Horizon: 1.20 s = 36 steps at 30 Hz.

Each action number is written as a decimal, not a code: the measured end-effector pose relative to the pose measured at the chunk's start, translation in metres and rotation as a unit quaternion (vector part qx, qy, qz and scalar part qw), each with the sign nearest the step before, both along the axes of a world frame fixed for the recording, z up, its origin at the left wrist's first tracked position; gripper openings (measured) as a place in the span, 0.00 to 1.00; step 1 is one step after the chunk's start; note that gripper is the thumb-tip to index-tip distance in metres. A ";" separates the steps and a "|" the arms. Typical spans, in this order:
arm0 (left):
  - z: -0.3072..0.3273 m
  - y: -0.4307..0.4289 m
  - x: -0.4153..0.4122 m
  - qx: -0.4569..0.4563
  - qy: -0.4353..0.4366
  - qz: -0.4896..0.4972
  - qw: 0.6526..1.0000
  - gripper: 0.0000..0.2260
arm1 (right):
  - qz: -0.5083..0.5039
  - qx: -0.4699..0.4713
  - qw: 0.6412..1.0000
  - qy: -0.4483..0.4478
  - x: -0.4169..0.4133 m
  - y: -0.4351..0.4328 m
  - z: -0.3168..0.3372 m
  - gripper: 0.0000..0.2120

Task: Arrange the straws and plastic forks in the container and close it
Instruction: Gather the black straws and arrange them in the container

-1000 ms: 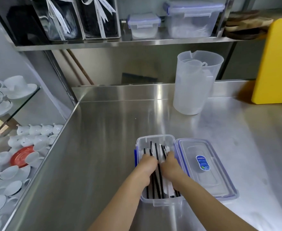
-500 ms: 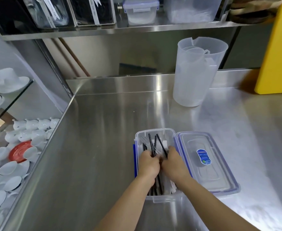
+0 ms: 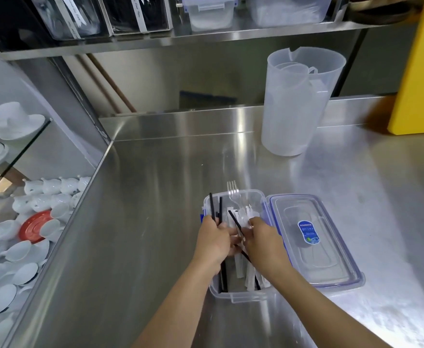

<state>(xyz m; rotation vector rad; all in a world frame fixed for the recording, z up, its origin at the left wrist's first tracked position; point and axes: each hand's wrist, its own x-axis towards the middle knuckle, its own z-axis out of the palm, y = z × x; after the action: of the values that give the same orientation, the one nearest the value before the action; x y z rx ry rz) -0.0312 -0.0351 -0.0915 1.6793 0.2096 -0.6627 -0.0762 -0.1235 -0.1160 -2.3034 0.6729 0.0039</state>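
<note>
A clear plastic container (image 3: 241, 295) with blue clips sits on the steel counter, its lid (image 3: 313, 242) lying open to the right. Inside lie black straws (image 3: 216, 209), white wrapped items and clear plastic forks (image 3: 233, 190), one fork's tines sticking up past the far rim. My left hand (image 3: 213, 241) is over the container's left side, closed around two black straws that angle upward. My right hand (image 3: 265, 241) is over the right side, gripping the wrapped items and a slanted black straw (image 3: 234, 222).
A translucent measuring jug (image 3: 296, 104) stands at the back of the counter. A yellow board (image 3: 421, 71) leans at the far right. A shelf above holds lidded boxes (image 3: 209, 11). White cups and a red saucer (image 3: 34, 228) fill shelves beyond the counter's left edge.
Both hands have lifted and spread slightly inside the container. The left hand has raised two black straws upright, and a clear fork now pokes above the far rim.
</note>
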 end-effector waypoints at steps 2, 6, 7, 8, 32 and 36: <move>0.002 0.008 0.004 0.021 -0.004 0.001 1.000 0.06 | -0.003 -0.048 0.998 0.032 -0.001 0.001 0.001 0.06; 0.004 0.023 0.018 0.012 -0.014 0.041 0.999 0.03 | 0.000 -0.130 0.991 0.031 -0.004 0.008 -0.001 0.23; 0.006 0.025 0.021 -0.001 -0.011 0.048 0.999 0.05 | 0.018 -0.161 0.987 -0.012 -0.003 0.011 0.000 0.23; 0.008 0.028 0.023 -0.012 -0.007 0.054 0.998 0.06 | 0.031 -0.181 0.982 -0.037 -0.001 0.010 -0.005 0.22; -0.005 0.051 0.034 -0.212 0.189 0.142 0.948 0.08 | 0.198 -0.108 0.942 0.247 0.048 0.023 -0.016 0.10; -0.002 0.058 0.036 -0.238 0.185 0.119 0.946 0.09 | 0.179 0.075 0.958 0.212 0.046 0.000 0.012 0.06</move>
<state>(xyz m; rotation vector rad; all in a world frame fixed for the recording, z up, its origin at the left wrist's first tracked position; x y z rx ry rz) 0.0046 0.0226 -0.0931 1.0387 0.4727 -0.7695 -0.0304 -0.1236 -0.1037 -2.2598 0.4316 0.7117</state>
